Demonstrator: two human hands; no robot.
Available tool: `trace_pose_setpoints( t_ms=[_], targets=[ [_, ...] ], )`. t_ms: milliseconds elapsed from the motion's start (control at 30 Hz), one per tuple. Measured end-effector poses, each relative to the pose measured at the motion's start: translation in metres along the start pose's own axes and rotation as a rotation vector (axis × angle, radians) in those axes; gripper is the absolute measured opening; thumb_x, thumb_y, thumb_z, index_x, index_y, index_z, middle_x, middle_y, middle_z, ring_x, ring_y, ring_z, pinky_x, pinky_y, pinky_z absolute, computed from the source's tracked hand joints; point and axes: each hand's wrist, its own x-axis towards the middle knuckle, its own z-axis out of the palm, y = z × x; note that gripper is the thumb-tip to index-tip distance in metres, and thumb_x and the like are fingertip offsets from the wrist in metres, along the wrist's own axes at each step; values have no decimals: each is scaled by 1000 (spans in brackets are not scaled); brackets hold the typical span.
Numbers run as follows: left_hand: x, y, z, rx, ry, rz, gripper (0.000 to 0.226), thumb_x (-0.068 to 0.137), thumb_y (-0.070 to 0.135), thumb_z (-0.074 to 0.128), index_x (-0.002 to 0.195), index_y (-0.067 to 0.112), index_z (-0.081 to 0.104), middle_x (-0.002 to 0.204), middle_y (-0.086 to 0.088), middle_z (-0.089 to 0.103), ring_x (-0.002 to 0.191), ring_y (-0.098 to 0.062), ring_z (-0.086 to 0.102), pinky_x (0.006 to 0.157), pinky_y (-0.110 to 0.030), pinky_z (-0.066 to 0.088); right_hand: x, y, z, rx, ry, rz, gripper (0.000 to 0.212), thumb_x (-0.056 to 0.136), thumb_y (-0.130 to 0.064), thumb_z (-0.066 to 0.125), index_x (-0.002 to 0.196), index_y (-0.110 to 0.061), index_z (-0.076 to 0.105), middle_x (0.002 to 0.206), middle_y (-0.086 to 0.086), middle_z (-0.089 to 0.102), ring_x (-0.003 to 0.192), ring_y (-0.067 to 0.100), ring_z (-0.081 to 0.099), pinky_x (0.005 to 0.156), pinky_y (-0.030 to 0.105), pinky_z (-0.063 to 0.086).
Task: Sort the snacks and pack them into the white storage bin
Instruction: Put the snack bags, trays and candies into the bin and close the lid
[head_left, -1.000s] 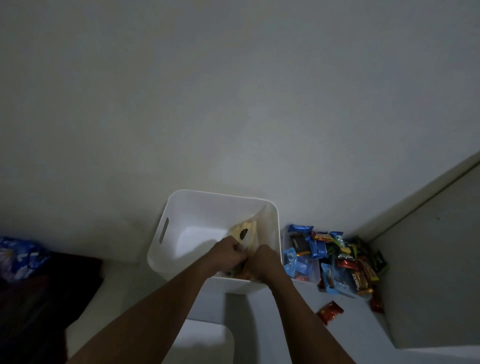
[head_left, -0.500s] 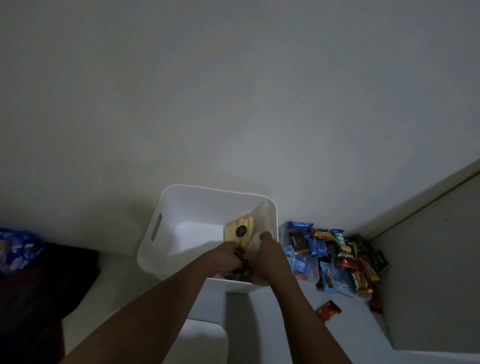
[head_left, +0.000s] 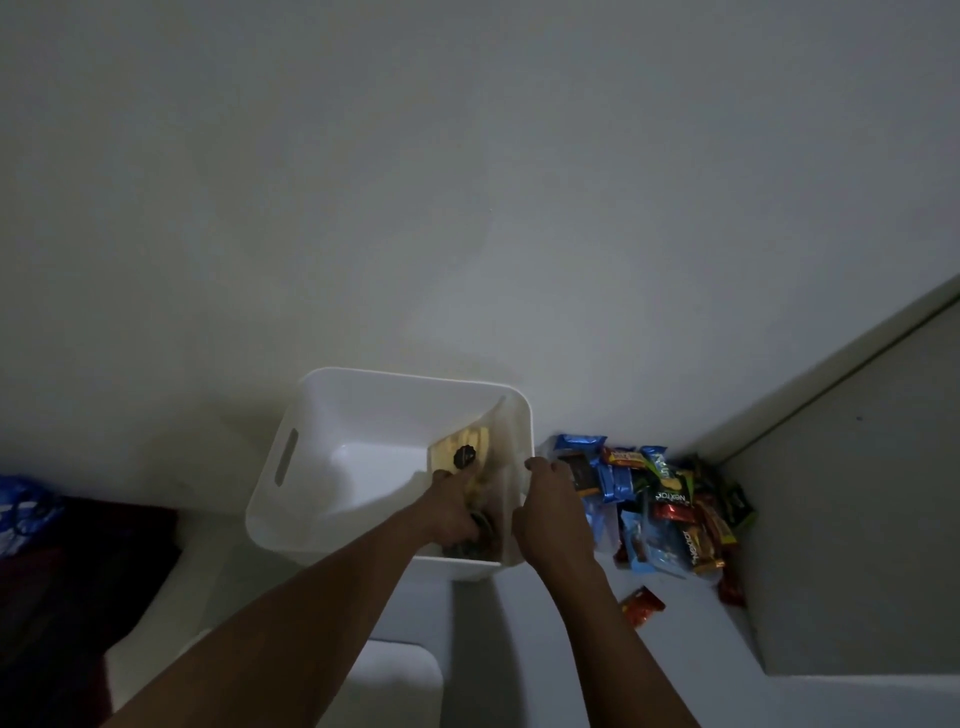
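Dimly, slot-handled white storage bin (head_left: 332, 415), left hand (head_left: 452, 512) gripping yellow snack packets (head_left: 460, 449) inside, right hand (head_left: 550, 512) gripping rim

The right hand (head_left: 550, 512) has moved away from the left hand (head_left: 452, 512) toward 3 o'clock, and its curled fingers (head_left: 543, 465) now lie at the right rim of the white storage bin (head_left: 322, 415). A gap has opened between the two hands. The yellow snack pack (head_left: 457, 449), at 12 o'clock from the left hand, now shows more.
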Motion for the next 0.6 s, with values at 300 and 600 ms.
trace_pose_setpoints(
  t_ms=[300, 600],
  targets=[
    [-30, 36, -8, -124, 323, 80, 61, 87, 12, 62, 144, 13, 41, 139, -12, 54, 124, -28, 54, 95, -31, 43, -10, 34, -7, 558, 115, 105, 30, 92, -14, 65, 121, -9, 61, 99, 4, 66, 83, 21, 68, 75, 41, 61],
    [-47, 155, 34, -89, 702, 546, 42, 84, 27, 66, 125, 21, 57, 113, 0, 60, 105, -20, 56, 87, -36, 49, -25, 134, -30, 604, 247, 306, 7, 93, -18, 61, 99, -19, 64, 86, 9, 70, 82, 29, 68, 76, 48, 58]
  ],
)
